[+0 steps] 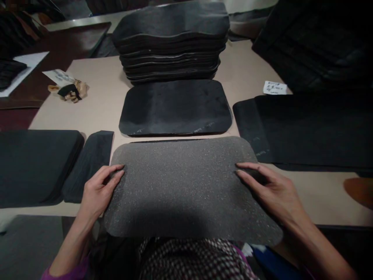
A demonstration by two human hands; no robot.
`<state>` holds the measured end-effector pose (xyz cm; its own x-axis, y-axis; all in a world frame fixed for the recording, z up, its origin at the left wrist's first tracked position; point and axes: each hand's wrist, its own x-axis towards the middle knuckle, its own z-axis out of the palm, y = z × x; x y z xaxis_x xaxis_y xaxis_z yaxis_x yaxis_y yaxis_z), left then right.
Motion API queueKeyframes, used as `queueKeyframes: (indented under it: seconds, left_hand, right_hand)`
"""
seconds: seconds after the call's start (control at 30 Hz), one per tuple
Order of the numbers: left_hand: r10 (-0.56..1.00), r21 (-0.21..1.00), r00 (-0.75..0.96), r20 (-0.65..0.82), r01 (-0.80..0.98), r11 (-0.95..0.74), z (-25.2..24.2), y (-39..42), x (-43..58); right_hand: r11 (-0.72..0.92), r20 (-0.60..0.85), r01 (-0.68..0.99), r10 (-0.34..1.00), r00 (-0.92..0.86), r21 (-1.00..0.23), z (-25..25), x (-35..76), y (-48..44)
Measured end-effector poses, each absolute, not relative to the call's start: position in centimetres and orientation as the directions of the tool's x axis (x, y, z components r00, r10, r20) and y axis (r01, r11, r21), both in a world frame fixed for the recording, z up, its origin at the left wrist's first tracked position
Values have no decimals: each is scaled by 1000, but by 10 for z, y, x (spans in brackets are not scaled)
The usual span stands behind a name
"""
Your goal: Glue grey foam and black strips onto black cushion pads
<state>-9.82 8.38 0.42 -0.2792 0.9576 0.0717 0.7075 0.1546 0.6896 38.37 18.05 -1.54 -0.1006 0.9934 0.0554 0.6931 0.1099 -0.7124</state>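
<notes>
A grey speckled sheet with rounded corners (180, 182), foam-like in look, lies level before me, its near edge reaching past the table's front edge. On its left side my left hand (99, 190) grips the edge, thumb and forefinger on top and the other fingers hidden beneath. My right hand (269, 188) holds the opposite side in the same way. Just beyond the sheet lies a black rounded panel (176, 109) with faint white marks along its near edge. A thin dark strip shows under the sheet's far edge; I cannot tell what it belongs to.
A tall stack of black panels (171, 46) stands at the back of the table (99, 85). Black pieces (35, 167) and a narrower dark pile (90, 167) lie left, more black sheets (314, 132) right. A written paper slip (274, 88) and tan scraps (74, 91) lie farther back.
</notes>
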Motion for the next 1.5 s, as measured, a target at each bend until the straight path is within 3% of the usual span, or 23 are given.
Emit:
queueKeyframes:
  seconds: [0.67, 1.13, 1.23, 1.37, 1.43, 1.5]
  left_hand:
    - [979, 584, -176, 105, 807, 82, 0, 104, -99]
    - [980, 543, -162, 119, 836, 72, 0, 106, -99]
    - [981, 485, -158, 111, 871, 85, 1, 105, -95]
    - [982, 350, -174, 79, 927, 136, 2, 104, -88]
    - [981, 305, -183, 63, 939, 156, 3, 104, -86]
    - [978, 278, -200, 58, 944, 176, 4, 103, -83]
  right_hand:
    - [298, 174, 790, 955, -242, -536, -20, 379, 194]
    - [313, 158, 794, 950, -270, -522, -21, 374, 198]
    - [365, 174, 831, 931, -321, -420, -23, 376, 199]
    - [461, 275, 881, 865, -419, -108, -23, 380, 200]
    - [503, 284, 862, 837, -468, -61, -23, 381, 199]
    - [534, 286, 840, 823, -491, -96, -24, 382, 196]
